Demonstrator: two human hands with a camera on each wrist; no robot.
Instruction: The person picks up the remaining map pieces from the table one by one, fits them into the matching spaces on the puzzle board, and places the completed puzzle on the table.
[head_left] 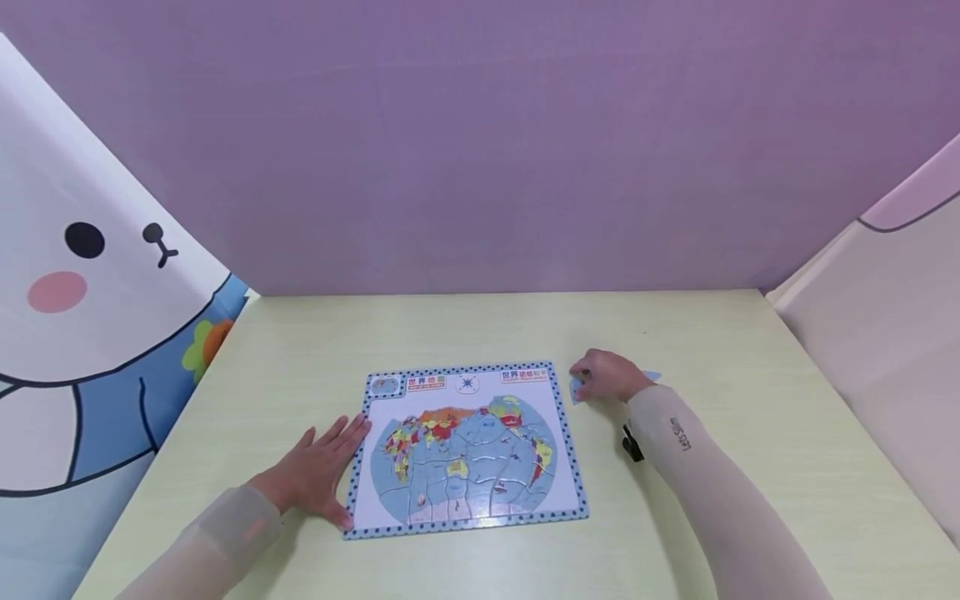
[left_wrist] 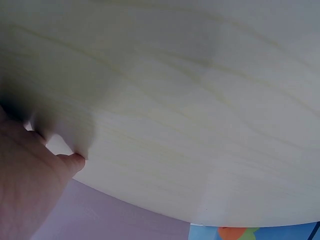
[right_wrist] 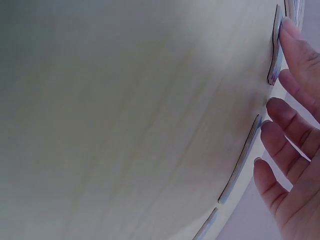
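Observation:
A world map puzzle board (head_left: 573,492) with a blue dotted border lies flat on the table. Fitted pieces fill most of its oval map (head_left: 480,454), and white backing shows at the map's top. My left hand (head_left: 318,467) rests with fingers spread along the board's left edge; its thumb (left_wrist: 72,162) points outward in the left wrist view. Just beyond the board's upper right, my right hand (head_left: 611,375) bends its fingers down over a light blue puzzle piece (head_left: 576,392). In the right wrist view, thumb and forefinger pinch this piece (right_wrist: 276,50), while the other fingers stay loosely curved.
Another blue piece (head_left: 652,375) pokes out behind the right hand. Two more pieces lie on the table beneath the fingers, one long piece (right_wrist: 240,160) and one at the frame's bottom (right_wrist: 206,225). A purple backdrop (head_left: 480,167) rises at the table's far edge.

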